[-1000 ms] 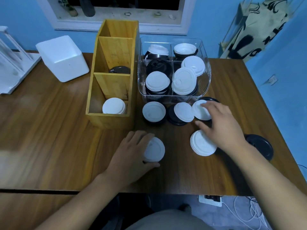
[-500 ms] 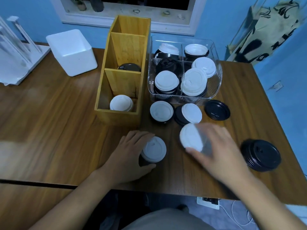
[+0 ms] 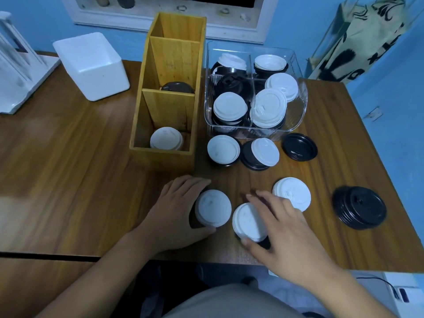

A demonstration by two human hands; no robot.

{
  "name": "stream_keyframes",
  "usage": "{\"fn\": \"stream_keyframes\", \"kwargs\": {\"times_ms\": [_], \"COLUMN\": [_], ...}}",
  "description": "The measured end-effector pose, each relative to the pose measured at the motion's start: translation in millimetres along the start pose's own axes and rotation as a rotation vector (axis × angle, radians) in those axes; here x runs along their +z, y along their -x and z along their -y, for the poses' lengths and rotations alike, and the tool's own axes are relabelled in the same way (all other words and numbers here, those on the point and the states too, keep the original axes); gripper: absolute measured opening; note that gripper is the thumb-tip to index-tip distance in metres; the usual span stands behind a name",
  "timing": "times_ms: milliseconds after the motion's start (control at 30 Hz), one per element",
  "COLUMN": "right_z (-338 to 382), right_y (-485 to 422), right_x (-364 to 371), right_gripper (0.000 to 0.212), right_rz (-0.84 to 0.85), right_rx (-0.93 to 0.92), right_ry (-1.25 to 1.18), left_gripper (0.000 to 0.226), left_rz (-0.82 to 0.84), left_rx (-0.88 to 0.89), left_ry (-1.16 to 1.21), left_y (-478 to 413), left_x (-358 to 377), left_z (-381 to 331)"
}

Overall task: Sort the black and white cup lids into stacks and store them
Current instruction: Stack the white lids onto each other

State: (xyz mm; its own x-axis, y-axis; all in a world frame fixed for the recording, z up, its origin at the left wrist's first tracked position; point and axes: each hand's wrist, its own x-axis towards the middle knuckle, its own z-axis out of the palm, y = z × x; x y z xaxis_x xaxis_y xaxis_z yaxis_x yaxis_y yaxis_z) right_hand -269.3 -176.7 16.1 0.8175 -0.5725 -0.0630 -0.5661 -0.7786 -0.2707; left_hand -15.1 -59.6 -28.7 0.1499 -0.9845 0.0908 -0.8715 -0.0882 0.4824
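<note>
a: which step is this?
b: sorting, i'd say. the right hand (image 3: 282, 230) has a white lid (image 3: 247, 222) at about 6 o'clock on the table (image 3: 68, 168). the thumb is on its near edge and the fingers are fanned over the far side, pinching it across. something dark shows under it.
a: and the other hand?
b: the left hand (image 3: 179, 212) curls round a white-topped pile (image 3: 213, 207) just at 9 o'clock of that lid, steadying it.
a: which way does the lid point?
b: it's a disc, so no real long axis. its top faces up, tipped a little toward 9 o'clock.
a: next move?
b: probably lift it clear and seat it rim down on whites, either that pile or the white stack (image 3: 291, 193) at 2 o'clock of it. it needs levelling and centring or it'll sit crooked. darks would go to the black stack (image 3: 359, 207) at 3 o'clock.
a: far along?
b: no. the clear bin (image 3: 231, 132) at 12 o'clock holds many mixed lids, and the wooden organiser (image 3: 160, 159) at 11 holds few.
</note>
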Motion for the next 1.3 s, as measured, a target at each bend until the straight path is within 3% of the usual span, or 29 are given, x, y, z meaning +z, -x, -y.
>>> {"fn": "stream_keyframes", "kwargs": {"times_ms": [167,333,600,767,1300], "right_z": [-18.8,-16.0,-1.7,22.4,17.9], "right_y": [-3.4,-2.4,-12.5,-45.7,-60.1], "right_x": [2.1,11.2,1.3,14.9,19.8], "right_gripper": [0.078,0.081,0.066,0.067,0.066], "right_rz": [0.113,0.038,-0.171,-0.049,0.043], "right_rx": [-0.067,0.014,0.050,-0.099,-0.143], "right_ry": [-0.153,-0.206,-0.328,-0.298,-0.307], "left_gripper": [0.084,0.082,0.082,0.082,0.075], "left_rz": [0.047,0.022,-0.018,-0.050,-0.069], "left_rx": [0.066,0.046,0.026,0.055,0.138], "left_ry": [0.068,0.064,0.054,0.073,0.071], "left_y": [-0.2,-1.5,-4.3,-4.6,-1.9], "left_x": [-3.5,1.3,3.5,5.2,1.5], "left_z": [15.5,13.9,10.9,11.9,12.3]}}
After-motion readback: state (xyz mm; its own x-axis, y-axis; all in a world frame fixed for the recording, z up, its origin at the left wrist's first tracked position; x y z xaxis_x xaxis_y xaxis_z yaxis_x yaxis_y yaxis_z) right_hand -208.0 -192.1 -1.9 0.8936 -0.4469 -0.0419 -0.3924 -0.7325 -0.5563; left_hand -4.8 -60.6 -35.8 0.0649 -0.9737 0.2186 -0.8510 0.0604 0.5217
